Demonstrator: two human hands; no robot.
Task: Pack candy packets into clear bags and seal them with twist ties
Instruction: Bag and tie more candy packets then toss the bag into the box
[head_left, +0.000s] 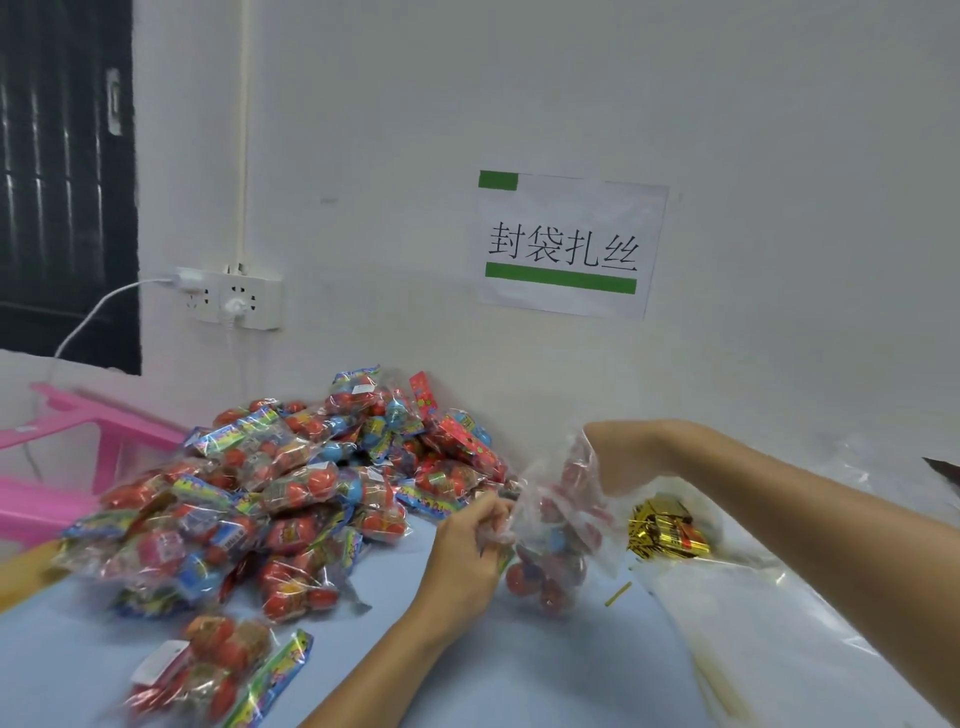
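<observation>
From the head camera, the person's 2 hands are busy over a pale blue worktop (519, 670) pushed against a white wall. The left hand (470, 545) is closed in a pinch on one edge of a clear bag (558, 525), and the right hand (618, 457), wrist bent down, grips the opposite side of the bag's mouth, so the bag hangs open between them just above the worktop. Red and blue candy packets already show through its film, bulging the bottom. To the left, touching the wall, lies a big heap of candy packets (291, 488), and 1 more packet (218, 670) lies apart near the front edge. Just right of the bag is a bundle of gold twist ties (665, 530) in its own wrapper, with 1 loose tie (618, 594) on the worktop beside it. A stack of empty clear bags (769, 623) lies under the right forearm. The bag film looks thin, soft and slippery, light but sagging under its load, so I would gather it at the neck above the candy, not at the belly, before winding a tie.
</observation>
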